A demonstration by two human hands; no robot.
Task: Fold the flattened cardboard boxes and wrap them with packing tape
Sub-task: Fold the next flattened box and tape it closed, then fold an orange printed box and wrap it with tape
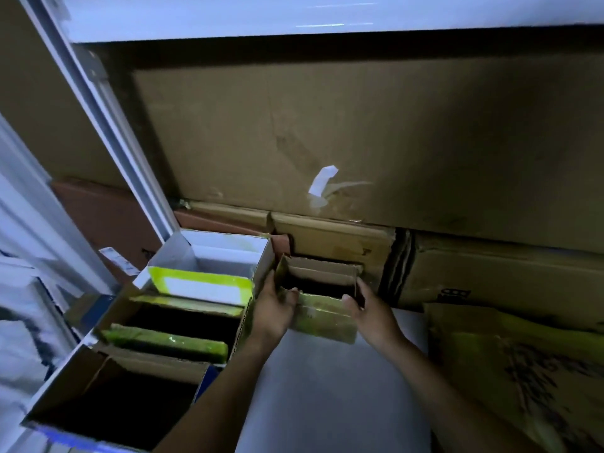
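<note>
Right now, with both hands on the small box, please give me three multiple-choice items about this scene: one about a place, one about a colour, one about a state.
1. Where does the white box stand, seen from the small box in the middle?
A) to its right
B) to its left
C) on top of it

2. What colour is the front flap of the white box?
A) red
B) black
C) yellow-green with a white panel

3. In what state is the small box?
A) open at the top
B) taped shut
C) lying flat

Answers:
1 B: the white box stands right beside the small box's left side.
2 C: the flap shows bright yellow-green around a white panel.
3 A: its dark inside shows between the left hand and the right hand, which grip its sides.
</note>
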